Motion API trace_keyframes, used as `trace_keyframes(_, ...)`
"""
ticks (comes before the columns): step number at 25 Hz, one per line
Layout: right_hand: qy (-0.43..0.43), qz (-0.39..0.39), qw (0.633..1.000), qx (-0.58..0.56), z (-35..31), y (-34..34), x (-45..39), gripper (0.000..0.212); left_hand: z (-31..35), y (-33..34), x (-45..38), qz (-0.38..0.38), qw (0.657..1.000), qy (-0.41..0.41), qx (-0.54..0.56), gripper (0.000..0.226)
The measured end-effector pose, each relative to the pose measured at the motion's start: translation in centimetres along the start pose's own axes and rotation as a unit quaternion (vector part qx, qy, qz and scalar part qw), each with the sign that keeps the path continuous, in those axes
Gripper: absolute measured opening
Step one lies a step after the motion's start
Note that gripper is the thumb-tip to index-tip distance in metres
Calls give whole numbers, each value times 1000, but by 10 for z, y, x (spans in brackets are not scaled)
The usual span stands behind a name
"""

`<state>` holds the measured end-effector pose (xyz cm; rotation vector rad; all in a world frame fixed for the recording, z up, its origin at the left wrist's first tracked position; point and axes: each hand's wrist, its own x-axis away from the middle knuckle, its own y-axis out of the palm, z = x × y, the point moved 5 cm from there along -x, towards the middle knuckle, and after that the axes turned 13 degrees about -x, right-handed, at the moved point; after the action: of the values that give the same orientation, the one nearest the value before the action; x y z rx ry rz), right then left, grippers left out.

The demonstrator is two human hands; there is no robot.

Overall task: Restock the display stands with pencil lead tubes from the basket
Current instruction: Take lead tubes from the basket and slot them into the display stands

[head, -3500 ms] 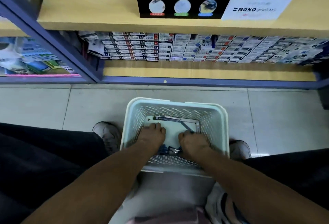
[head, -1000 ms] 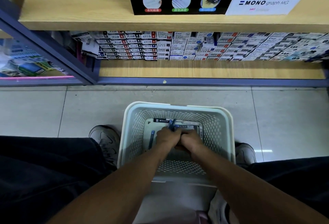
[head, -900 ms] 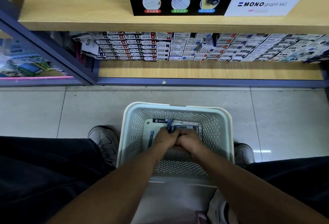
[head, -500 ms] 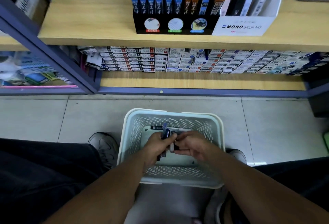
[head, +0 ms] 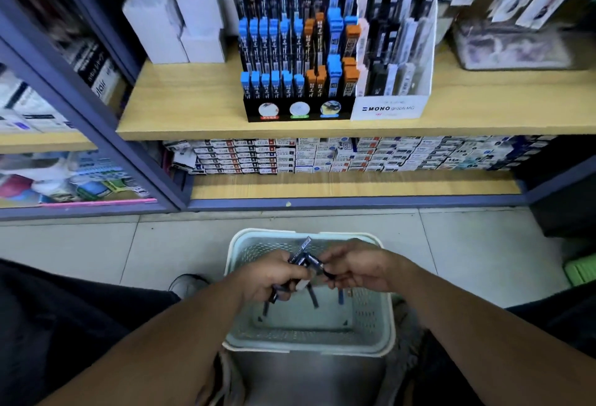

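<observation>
A pale perforated basket [head: 374, 325] stands on the floor between my feet. Above it, my left hand [head: 271, 275] grips a bunch of dark pencil lead tubes [head: 300, 252], one sticking up past my fingers. My right hand [head: 358, 265] pinches the end of a dark tube [head: 317, 265] beside that bunch. More tubes [head: 312, 297] lie loose inside the basket. On the wooden shelf [head: 193, 109] stands a black tiered display stand [head: 298, 50] with blue- and orange-capped tubes. A white MONO display stand [head: 392, 107] sits right of it.
The lower shelf [head: 322, 184] holds stacked small boxes [head: 290, 155]. White boxes [head: 174, 28] stand left of the black stand. A blue-grey frame post [head: 96, 109] runs diagonally at left. Tiled floor [head: 161, 250] surrounds the basket; my shoe [head: 188, 283] is at its left.
Both hands gathered tubes in the basket, then lifted them above its rim. My view tilted up, bringing the display stands into sight.
</observation>
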<state>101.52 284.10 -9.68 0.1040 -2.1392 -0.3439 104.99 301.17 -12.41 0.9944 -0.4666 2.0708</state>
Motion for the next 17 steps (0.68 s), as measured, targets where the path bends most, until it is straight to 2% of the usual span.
trace_keyframes(2,-1,-29,998,53,-20,0,13,18,17,1,13,-49,998,11,-30,25)
trace_keyframes(4,-35,-57,992,102,-61,5,36,19,54,-1,34,-73,996,35,-41,23)
trace_keyframes(8,-188,-101,968,135,-184,18,108,17,166,-17,88,-51,992,102,-43,15)
trace_keyframes(11,-313,-63,943,95,-258,11,166,22,240,-29,130,-5,989,145,-29,15)
trace_keyframes(14,-431,-31,901,37,-313,-3,217,24,301,-37,162,33,975,216,-30,14)
trace_keyframes(17,-538,87,838,6,-356,-29,250,21,348,-44,176,79,952,294,-1,15)
